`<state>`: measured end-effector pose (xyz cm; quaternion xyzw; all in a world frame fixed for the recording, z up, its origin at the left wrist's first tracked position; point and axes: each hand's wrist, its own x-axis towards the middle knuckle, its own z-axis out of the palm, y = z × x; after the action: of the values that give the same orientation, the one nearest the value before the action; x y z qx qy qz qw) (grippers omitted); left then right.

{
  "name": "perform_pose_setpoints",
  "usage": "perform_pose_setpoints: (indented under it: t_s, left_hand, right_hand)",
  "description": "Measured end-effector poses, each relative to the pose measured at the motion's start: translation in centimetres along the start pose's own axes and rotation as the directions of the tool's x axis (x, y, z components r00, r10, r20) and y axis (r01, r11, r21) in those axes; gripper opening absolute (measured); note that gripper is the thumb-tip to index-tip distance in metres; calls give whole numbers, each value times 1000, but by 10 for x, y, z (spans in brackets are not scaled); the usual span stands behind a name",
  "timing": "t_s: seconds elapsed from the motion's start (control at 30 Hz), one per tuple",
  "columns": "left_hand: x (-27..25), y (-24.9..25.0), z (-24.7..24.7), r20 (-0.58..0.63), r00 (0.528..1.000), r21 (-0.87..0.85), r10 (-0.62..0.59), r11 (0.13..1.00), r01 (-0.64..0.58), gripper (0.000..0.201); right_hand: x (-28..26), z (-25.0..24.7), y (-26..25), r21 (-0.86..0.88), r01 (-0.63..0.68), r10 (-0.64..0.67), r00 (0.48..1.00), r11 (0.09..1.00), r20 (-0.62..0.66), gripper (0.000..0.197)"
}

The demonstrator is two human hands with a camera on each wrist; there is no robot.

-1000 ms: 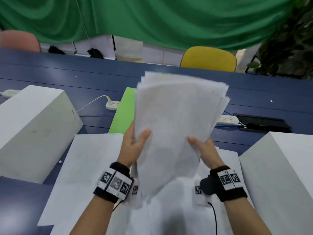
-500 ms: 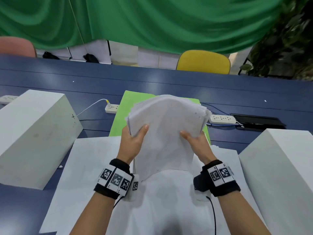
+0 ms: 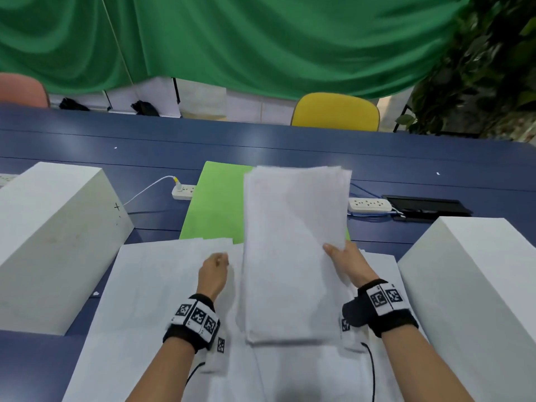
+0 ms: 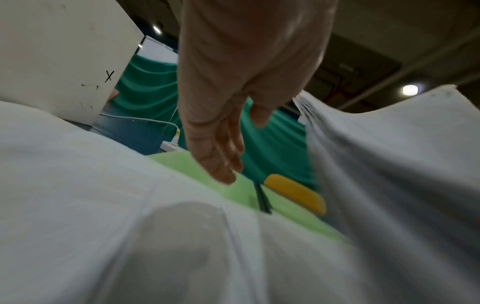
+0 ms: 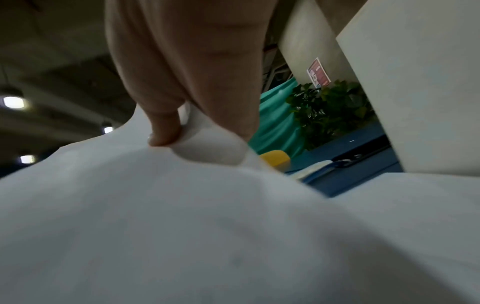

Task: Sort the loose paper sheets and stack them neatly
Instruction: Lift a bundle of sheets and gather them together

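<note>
A thick stack of white paper sheets point(image 3: 293, 250) point(image 5: 182, 216) point(image 4: 394, 164) lies along the table's middle, its near end on the white sheets point(image 3: 162, 285) spread below, its far end over a green sheet point(image 3: 217, 204). My right hand point(image 3: 345, 259) pinches the stack's right edge, thumb point(image 5: 163, 131) on top. My left hand point(image 3: 214, 271) point(image 4: 226, 144) hovers just left of the stack with fingers loosely curled, holding nothing.
White blocks point(image 3: 49, 239) point(image 3: 475, 291) flank the papers left and right on the blue table point(image 3: 290, 152). Power strips point(image 3: 182, 191) point(image 3: 368, 204) and a black flat device point(image 3: 426, 206) lie behind. A yellow chair point(image 3: 336, 111) and plant point(image 3: 478, 68) stand beyond.
The stack, held upright in both hands a second ago, has come down flat onto the table. My left hand has let go and moved left; the right keeps its hold.
</note>
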<state>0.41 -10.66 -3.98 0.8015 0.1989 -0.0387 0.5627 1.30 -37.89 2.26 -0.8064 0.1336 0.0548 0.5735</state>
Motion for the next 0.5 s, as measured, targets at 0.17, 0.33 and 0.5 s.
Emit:
perform_pose_setpoints:
  t_s: [0.17,0.33,0.5]
  left_hand:
    - [-12,-28,27,174,977,377,-119,925,46,39]
    - [-23,-31,45,164,975,307,-147,947,91,56]
    - [-32,-30,51,155,975,200,-159,972,127,39]
  right_hand:
    - [6,6,82,-483,-171,269,953,859,140,32]
    - [7,8,103,-509,-236,281,960,828,12,36]
    - [2,6,99,-614,-233,264,964,754,-41,35]
